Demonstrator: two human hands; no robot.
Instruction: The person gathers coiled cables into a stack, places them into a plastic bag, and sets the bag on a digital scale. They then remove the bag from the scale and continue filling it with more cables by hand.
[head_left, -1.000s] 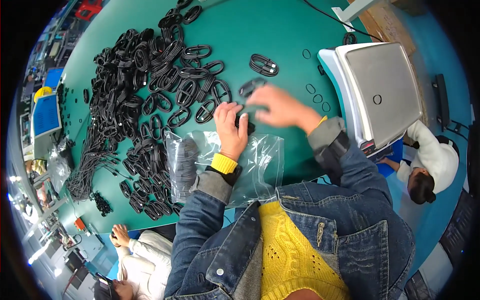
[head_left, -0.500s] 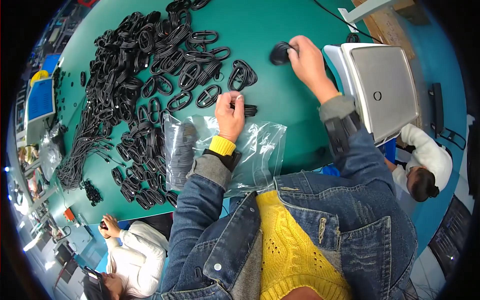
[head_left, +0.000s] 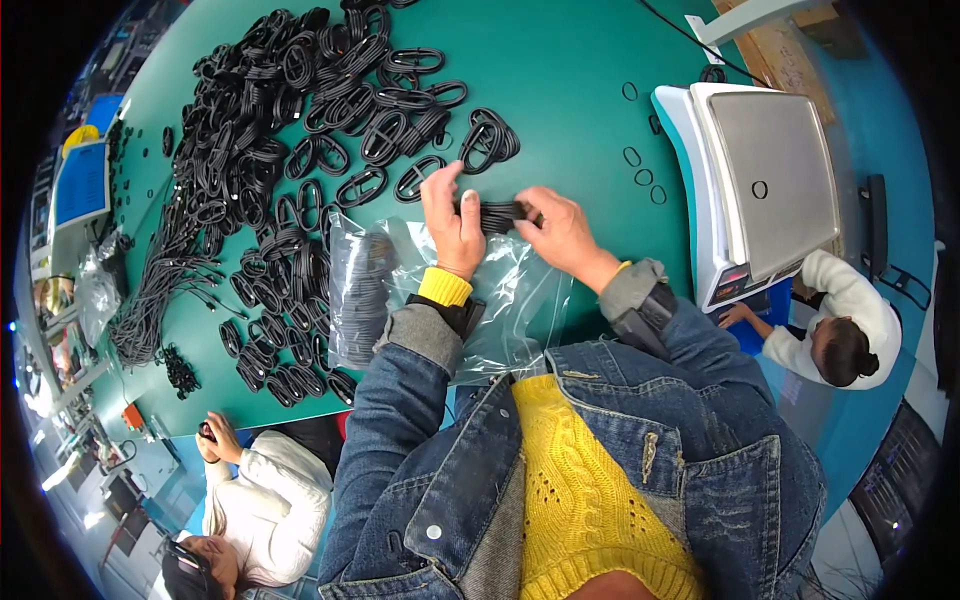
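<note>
A small stack of coiled black cables [head_left: 497, 217] sits between my hands, above the upper edge of a clear plastic bag [head_left: 490, 275]. My right hand [head_left: 565, 235] grips the stack's right end with thumb and fingers. On the other side, my left hand [head_left: 455, 230] has its thumb and fingers apart, with the thumb at the stack's left end. Inside the bag's left part lies a column of coiled black cables [head_left: 365, 290]. Two cable coils [head_left: 488, 140] rest together just beyond my left hand.
A large heap of black cable coils [head_left: 270, 100] covers the green table's [head_left: 570, 70] left half. Loose cable ends [head_left: 160, 300] trail toward the near left. At right stands a scale [head_left: 770, 170] with a metal plate; several black rings [head_left: 643, 177] lie beside it. Two people sit close by.
My right hand has come left from near the scale, bringing a dark coil to the stack by my left hand. My left hand's fingers have spread. Several rings now show beside the scale.
</note>
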